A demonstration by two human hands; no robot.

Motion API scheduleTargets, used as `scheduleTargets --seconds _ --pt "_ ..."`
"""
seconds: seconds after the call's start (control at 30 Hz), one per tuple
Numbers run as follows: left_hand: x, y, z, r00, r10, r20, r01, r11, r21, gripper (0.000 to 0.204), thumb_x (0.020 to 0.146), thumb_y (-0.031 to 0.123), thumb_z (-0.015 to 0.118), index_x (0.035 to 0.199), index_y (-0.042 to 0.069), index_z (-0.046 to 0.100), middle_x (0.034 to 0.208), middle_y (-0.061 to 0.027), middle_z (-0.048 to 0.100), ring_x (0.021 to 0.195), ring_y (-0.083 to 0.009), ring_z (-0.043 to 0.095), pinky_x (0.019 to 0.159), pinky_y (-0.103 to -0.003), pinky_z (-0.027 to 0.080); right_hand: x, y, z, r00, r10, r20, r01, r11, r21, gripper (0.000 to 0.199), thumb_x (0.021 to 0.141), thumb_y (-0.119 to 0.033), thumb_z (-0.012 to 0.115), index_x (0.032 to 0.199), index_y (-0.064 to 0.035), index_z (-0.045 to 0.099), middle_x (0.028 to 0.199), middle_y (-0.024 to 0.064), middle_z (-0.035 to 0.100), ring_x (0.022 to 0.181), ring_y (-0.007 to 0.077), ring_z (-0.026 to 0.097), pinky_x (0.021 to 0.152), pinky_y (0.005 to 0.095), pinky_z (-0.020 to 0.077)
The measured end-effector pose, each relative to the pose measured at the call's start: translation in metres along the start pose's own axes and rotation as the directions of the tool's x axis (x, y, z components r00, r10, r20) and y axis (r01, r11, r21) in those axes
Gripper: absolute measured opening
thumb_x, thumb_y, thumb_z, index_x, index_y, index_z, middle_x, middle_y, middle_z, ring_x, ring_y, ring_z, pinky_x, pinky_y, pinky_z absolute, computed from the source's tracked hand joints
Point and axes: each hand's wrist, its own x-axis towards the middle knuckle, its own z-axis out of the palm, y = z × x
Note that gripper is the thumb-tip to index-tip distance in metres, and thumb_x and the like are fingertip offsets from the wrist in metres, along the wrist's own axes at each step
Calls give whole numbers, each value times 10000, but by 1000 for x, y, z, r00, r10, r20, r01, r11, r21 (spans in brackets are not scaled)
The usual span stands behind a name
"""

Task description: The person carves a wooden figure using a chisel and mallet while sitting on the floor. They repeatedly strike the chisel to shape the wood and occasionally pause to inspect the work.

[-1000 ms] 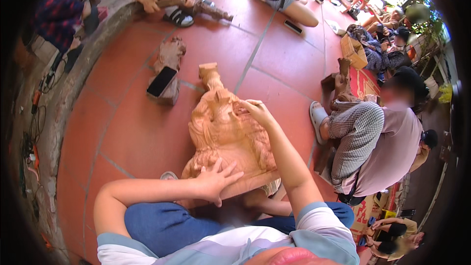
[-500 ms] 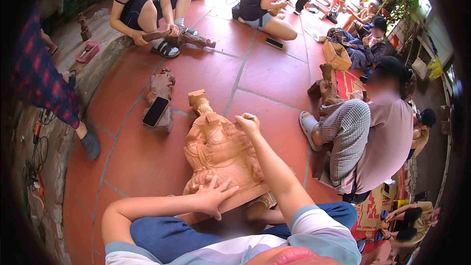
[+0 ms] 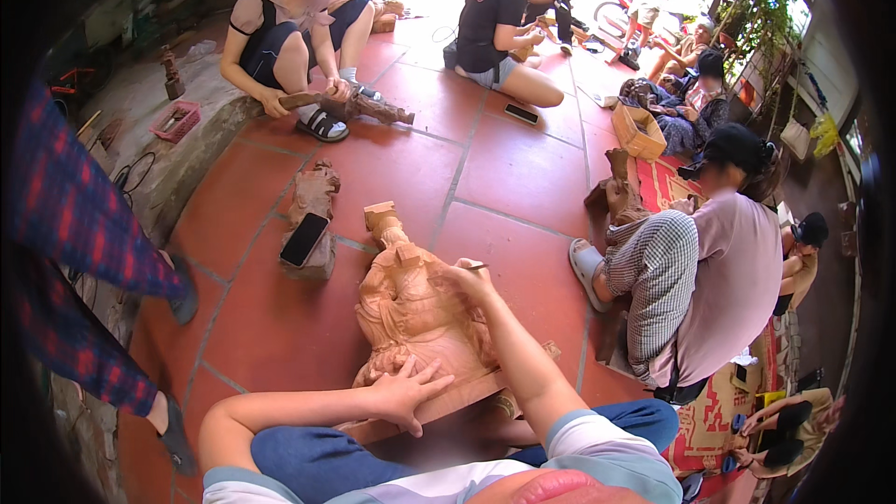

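Observation:
A pale brown carved wooden statue (image 3: 425,313) lies tilted before me on the floor, its narrow end away from me and its broad flat base near my legs. My left hand (image 3: 409,397) rests on the near part of the carving by the base, fingers spread. Over the upper right side of the statue, my right hand (image 3: 469,282) is closed with fingers pinched. A thin dark stick-like tool (image 3: 479,267) pokes out of its grip; the other end is hidden by the fingers. The right fingertips look to be at the wood surface.
A phone (image 3: 304,240) lies on a darker carved wood piece (image 3: 315,189) to the left. Someone in plaid trousers (image 3: 98,196) stands at far left. People with carvings sit ahead and at right, near a wooden box (image 3: 638,133). Red tiles (image 3: 518,247) cover the floor.
My right hand has come down from above the statue to its surface, the tool still in it. My left hand stays put. The person in plaid trousers shows more fully at left.

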Motion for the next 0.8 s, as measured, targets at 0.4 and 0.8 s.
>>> scheduleTargets --seconds 0.4,0.8 --pt "-4 5 -5 1000 -26 17 26 1000 -13 1134 589 370 801 1454 257 76 1509 -151 17 1322 -521 63 913 -616 382 5 -30 -5 979 198 56 -203 974 105 173 689 -158 664 635 -7 600 575 54 589 517 132 551 473 271 445" --pt "4 4 -4 1000 -14 15 14 1000 9 1141 567 376 812 1452 257 102 1507 -162 17 1308 -543 79 936 -579 389 16 -31 -8 990 127 -55 -123 991 56 159 678 -150 664 654 -7 599 611 70 596 500 148 557 476 278 464"
